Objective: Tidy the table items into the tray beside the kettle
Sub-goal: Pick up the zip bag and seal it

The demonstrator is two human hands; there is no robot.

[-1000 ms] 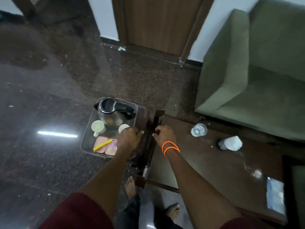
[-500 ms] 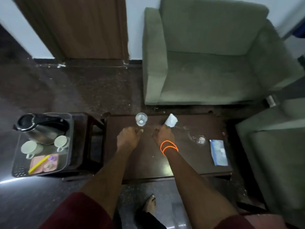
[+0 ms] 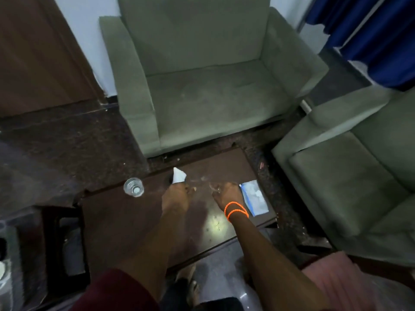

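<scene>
head view, looking down on a dark brown worktop [image 3: 125, 221] with a green armchair [image 3: 202, 86] beyond its far edge and a second green seat [image 3: 359, 176] off its right edge. left hand [image 3: 176, 197] is over the far-middle of the worktop, fingertips at the near side of a white crumpled paper [image 3: 179, 175] that lies close to the far edge; contact looks likely, but whether the grip is closed on the paper or only touching it cannot be told, as the fingers are blurred. right hand [image 3: 228, 193], orange bands [image 3: 235, 211] on the wrist, is over the far-right part of the worktop, fingers curled down onto a clear glass object [image 3: 212, 187] that is faint and hard to make out; state of this grip also cannot be told. a blue-and-white flat packet [image 3: 254, 197] lies just right of the right hand, near the right edge. a clear glass tumbler [image 3: 133, 186] stands upright at the far-left corner, well apart from both hands. a low dark side stand [image 3: 60, 243] sits off the left edge; the tray [image 3: 9, 265] on it is only partly in view at the frame edge.
</scene>
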